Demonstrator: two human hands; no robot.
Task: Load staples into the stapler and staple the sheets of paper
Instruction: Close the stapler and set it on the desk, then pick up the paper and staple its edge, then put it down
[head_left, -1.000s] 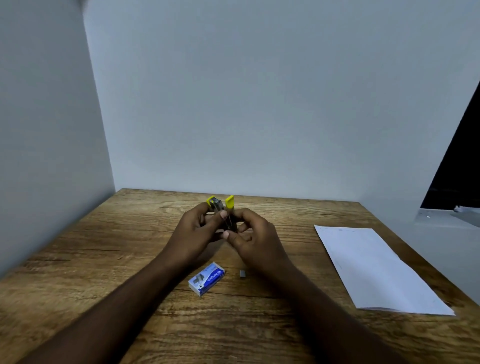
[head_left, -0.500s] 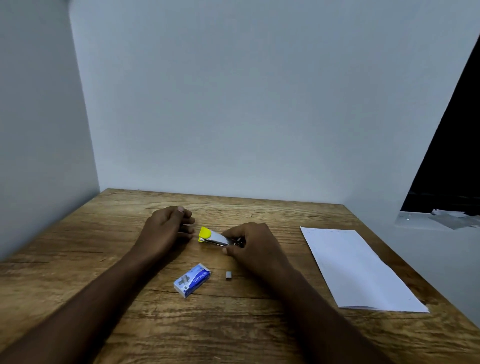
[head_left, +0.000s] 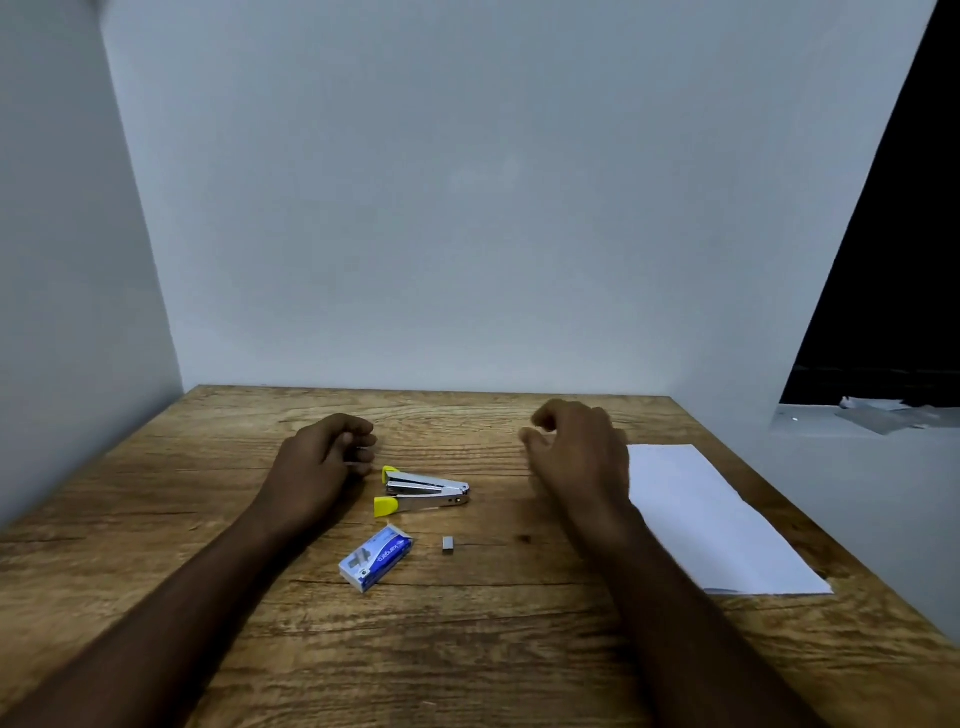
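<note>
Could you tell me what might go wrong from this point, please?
1. The small grey staple strip lies loose on the wooden table, near the right forearm; a sweep could knock it away.
2. The right hand hovers beside the white paper sheets; a careless grab might misalign them before the yellow-tipped metal stapler reaches them.

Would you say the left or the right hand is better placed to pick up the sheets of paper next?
Right. The right hand hovers just beside the paper, empty and open; the left hand rests curled beyond the stapler, farther away.
</note>
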